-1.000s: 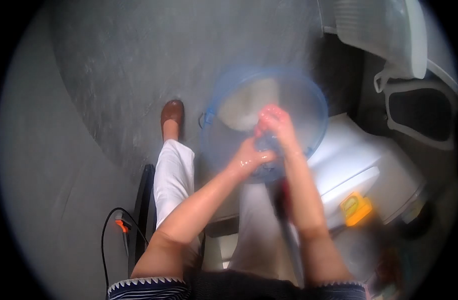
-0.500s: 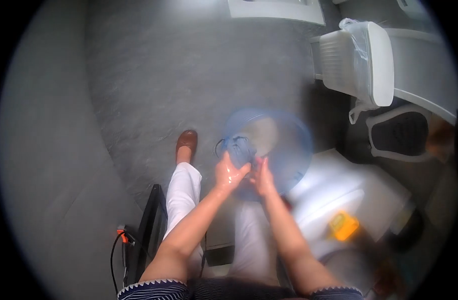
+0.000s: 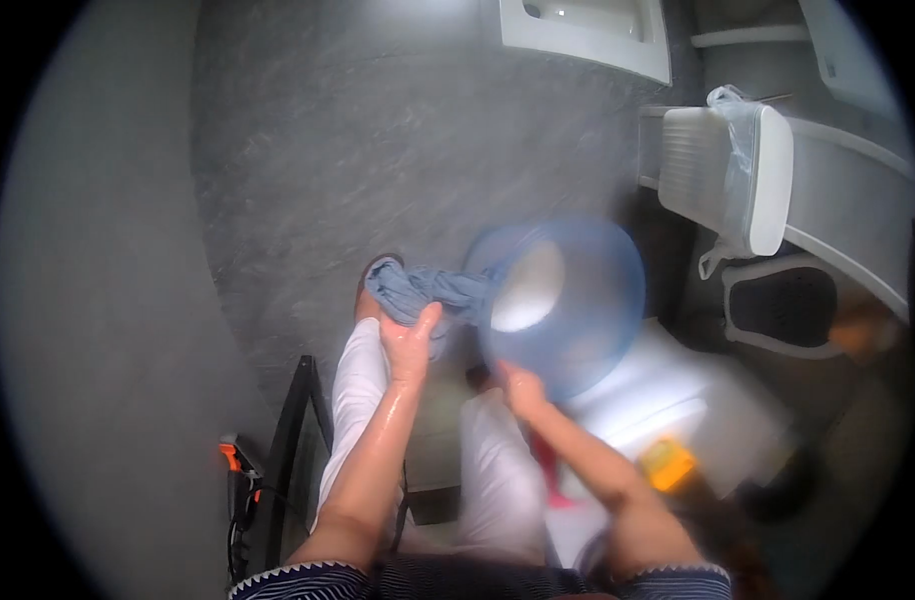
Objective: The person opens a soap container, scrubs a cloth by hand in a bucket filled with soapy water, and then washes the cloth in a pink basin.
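Note:
A wet, bunched blue-grey cloth point(image 3: 418, 292) lies in my left hand point(image 3: 408, 345), whose fingers wrap under it with the thumb at its side. One end of the cloth trails right to the edge of a translucent blue plastic basin point(image 3: 618, 345). The basin looks tilted, with a bright whitish patch inside; motion blurs it. At its near rim is my right hand point(image 3: 521, 388), closed on the edge, its fingers partly hidden. Both of my forearms look wet.
A white bin point(image 3: 771, 180) with a plastic bag stands at right. Below it is a dark-centred, white-rimmed object point(image 3: 783, 305). A yellow object point(image 3: 668, 465) sits lower right. A white fixture point(image 3: 588, 40) is at the top. A black frame point(image 3: 296, 450) stands left, beside an orange-and-black tool point(image 3: 236, 460).
My left hand has carried the cloth leftward out over the basin's edge. My right hand has left the cloth and taken the near rim. The basin has shifted slightly right and tipped.

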Available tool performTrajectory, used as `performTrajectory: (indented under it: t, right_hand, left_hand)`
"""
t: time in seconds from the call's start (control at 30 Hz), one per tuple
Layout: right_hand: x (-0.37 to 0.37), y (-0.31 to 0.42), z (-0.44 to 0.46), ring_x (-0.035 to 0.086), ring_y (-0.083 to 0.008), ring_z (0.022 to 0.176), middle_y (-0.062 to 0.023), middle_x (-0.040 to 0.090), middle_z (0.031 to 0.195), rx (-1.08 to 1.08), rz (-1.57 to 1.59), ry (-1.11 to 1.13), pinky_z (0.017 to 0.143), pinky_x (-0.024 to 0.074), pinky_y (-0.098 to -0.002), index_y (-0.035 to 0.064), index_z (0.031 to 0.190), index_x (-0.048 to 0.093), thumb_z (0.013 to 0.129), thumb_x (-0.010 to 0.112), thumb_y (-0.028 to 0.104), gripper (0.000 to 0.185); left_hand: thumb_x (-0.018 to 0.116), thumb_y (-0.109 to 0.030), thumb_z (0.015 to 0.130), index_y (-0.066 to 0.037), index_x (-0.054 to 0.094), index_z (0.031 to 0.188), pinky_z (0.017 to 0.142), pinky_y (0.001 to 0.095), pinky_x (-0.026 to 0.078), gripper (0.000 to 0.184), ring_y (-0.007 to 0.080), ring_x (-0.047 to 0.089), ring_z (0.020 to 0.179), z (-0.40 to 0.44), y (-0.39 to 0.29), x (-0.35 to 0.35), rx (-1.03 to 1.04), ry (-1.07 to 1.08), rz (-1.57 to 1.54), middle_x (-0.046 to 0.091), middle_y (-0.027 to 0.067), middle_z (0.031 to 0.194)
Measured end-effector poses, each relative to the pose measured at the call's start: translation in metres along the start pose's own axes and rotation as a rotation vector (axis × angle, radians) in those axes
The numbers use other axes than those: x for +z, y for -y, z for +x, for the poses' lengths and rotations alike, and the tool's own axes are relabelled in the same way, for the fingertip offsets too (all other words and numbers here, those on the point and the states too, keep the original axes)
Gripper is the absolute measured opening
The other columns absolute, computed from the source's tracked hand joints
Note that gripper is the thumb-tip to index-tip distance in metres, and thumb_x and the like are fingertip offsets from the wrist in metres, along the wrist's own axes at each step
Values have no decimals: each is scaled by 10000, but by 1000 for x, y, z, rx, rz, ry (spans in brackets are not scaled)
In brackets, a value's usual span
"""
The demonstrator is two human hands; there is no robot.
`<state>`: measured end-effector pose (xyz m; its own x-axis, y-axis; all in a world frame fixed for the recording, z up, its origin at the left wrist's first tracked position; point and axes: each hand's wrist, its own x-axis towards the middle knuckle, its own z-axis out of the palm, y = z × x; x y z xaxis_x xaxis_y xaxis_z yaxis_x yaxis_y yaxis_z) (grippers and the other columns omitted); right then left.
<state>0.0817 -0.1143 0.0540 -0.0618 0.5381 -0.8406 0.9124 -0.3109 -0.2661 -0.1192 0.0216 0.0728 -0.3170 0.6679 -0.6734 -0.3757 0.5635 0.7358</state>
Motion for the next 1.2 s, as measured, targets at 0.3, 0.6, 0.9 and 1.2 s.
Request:
performTrajectory:
  t: [0.3,0.6,0.9,1.2]
  right_hand:
    - [-274,57,102,602,-314,766,-156,618,790,-21,-442,-156,675,480,-399,100,819,634,644,623,62,179]
    - [-374,79,189,630,-167,606,-81,626,635,121,-303,0,598,497,-292,27,738,605,673,522,-29,120]
    - [-311,41,107,566,-356,679,-151,574,674,-133,-352,-261,590,451,-424,58,690,557,673,565,83,32]
    - [-226,28,36,554,-357,705,-145,546,701,-168,-390,-311,587,434,-444,70,742,498,645,473,-22,136]
  left_hand:
    - [693,-56,655,15,508,1028,780,264,419,423,147,533,845,26,20,-10,-157,9,-25,565,62,956]
    - [701,-73,654,5,510,1039,778,260,425,437,134,537,839,29,17,4,-254,120,96,573,49,960]
    - [745,-209,579,36,527,1005,780,328,442,538,224,580,861,28,26,14,-271,76,205,607,148,950]
    - [747,-202,592,37,533,992,756,317,447,512,218,581,832,26,34,15,-271,89,180,610,138,933]
